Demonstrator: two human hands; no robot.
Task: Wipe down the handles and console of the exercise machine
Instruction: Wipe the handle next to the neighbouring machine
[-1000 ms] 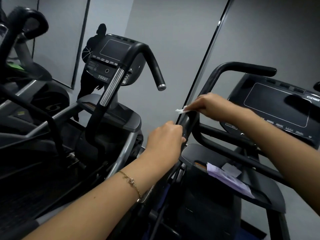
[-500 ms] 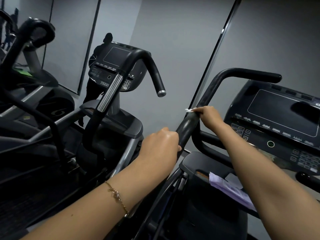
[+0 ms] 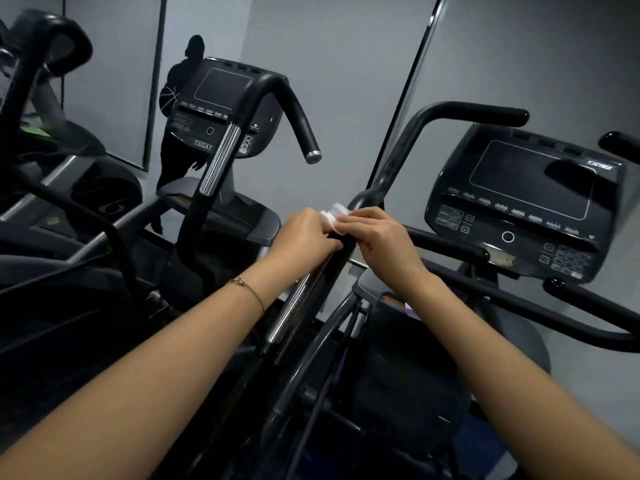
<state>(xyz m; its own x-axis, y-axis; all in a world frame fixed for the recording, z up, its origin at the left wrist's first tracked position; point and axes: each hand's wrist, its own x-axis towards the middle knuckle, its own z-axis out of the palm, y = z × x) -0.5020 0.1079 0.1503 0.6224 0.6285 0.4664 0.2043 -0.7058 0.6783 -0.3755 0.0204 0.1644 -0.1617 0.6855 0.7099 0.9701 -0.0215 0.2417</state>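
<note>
Both hands on the black handle (image 3: 388,174), left hand (image 3: 304,237) curled round the bar, right hand (image 3: 377,237) pinching a white wipe (image 3: 332,216) against it, fingertips touching, console (image 3: 526,199) to the right, second machine (image 3: 225,109) at left.

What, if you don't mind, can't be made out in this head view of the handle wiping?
- White wipe: mostly covered by the left hand and right hand.
- Handle under the hands: grip area hidden.
- Console: button labels too small.
- Right-side handle: cut off by the frame edge.
</note>
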